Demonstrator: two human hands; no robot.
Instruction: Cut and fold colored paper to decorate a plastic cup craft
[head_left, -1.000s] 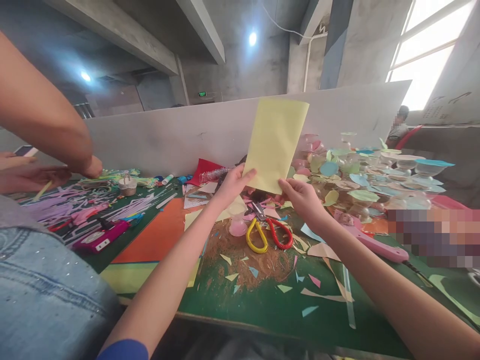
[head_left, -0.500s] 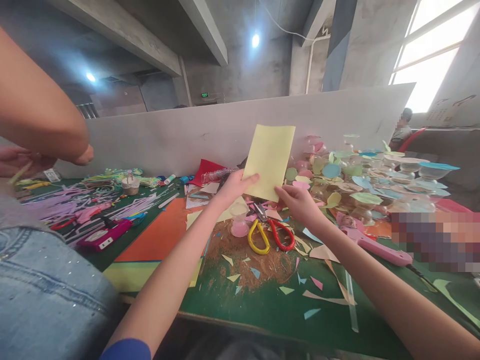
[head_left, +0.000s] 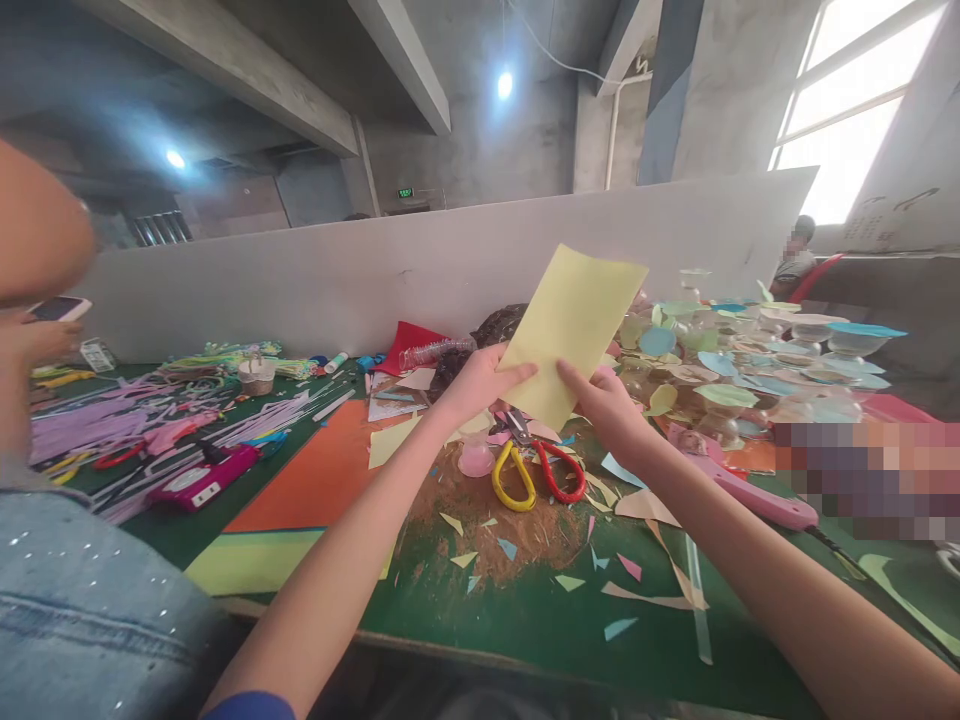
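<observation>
A pale yellow sheet of paper (head_left: 576, 325) is held up above the table, tilted to the right. My left hand (head_left: 480, 385) pinches its lower left edge, thumb on the near face. At the lower right edge my right hand (head_left: 604, 395) grips it too, thumb in front and fingers behind. Below the paper lies a pair of scissors (head_left: 519, 428) with one yellow and one red handle loop. Just left of them stands a small clear pink plastic cup (head_left: 476, 458). Paper scraps (head_left: 508, 549) are scattered around on brown dust.
Plastic cups with coloured paper discs (head_left: 727, 396) crowd the right side, near a pink glue gun (head_left: 750, 490). Orange sheets (head_left: 300, 480), a magenta power strip (head_left: 206, 478) and lilac strips (head_left: 97, 410) lie left. Another person (head_left: 82, 600) stands at the left, phone in hand.
The yellow paper has tilted to the right, and my right hand has shifted up and right along its edge. The person at the left has lowered an arm; a phone now shows.
</observation>
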